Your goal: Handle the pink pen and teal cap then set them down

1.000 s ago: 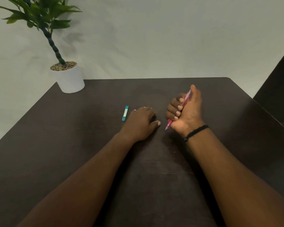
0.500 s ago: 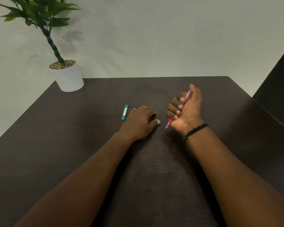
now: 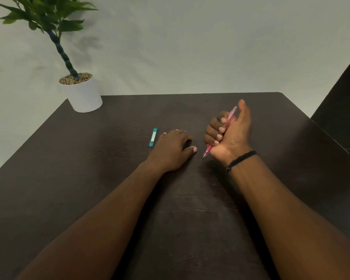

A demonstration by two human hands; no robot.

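The pen [image 3: 228,123] is gripped in the fist of the right hand [image 3: 229,136], which is held near the middle of the table [image 3: 190,209], with the curled fingers [image 3: 216,130] wrapped round the barrel, the thumb raised and the tip pointed down toward the tabletop. The left hand [image 3: 171,150] is laid palm down and released on the table just left of the right, with nothing grasped, and the cap [image 3: 153,137] is seen lying flat just beside its fingers. A potted plant [image 3: 80,91] is stood at the far left corner.
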